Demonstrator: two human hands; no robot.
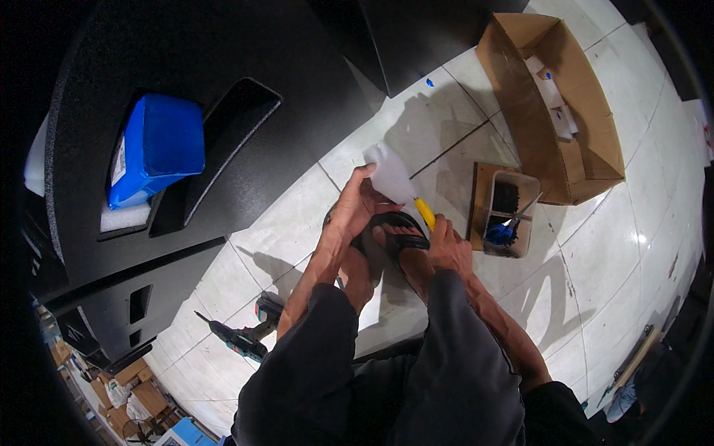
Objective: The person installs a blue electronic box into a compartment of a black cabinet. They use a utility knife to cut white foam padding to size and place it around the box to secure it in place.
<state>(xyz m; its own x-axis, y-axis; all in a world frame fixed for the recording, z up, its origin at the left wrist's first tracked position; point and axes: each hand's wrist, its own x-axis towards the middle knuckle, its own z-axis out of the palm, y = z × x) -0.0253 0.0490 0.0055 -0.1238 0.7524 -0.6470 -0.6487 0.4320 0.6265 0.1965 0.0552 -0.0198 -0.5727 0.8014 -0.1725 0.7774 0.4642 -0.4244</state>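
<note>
A piece of soft white foam (pixel 388 175) is gripped in my left hand (pixel 349 208), which reaches over my sandalled feet. My right hand (pixel 450 251) is closed round a yellow-handled tool (pixel 424 212), likely a cutter knife. The tool's front end meets the lower edge of the foam; its blade I cannot make out. Both forearms come up past my knees, and the two hands are close together without touching.
To the left stands a large black panel (pixel 297 163) with cut-outs, a blue block-shaped package (pixel 167 137) in one. A cordless drill (pixel 242 338) lies on the tiles. At right are an open cardboard box (pixel 595 134) and a divided clear container (pixel 523 241) with small dark parts.
</note>
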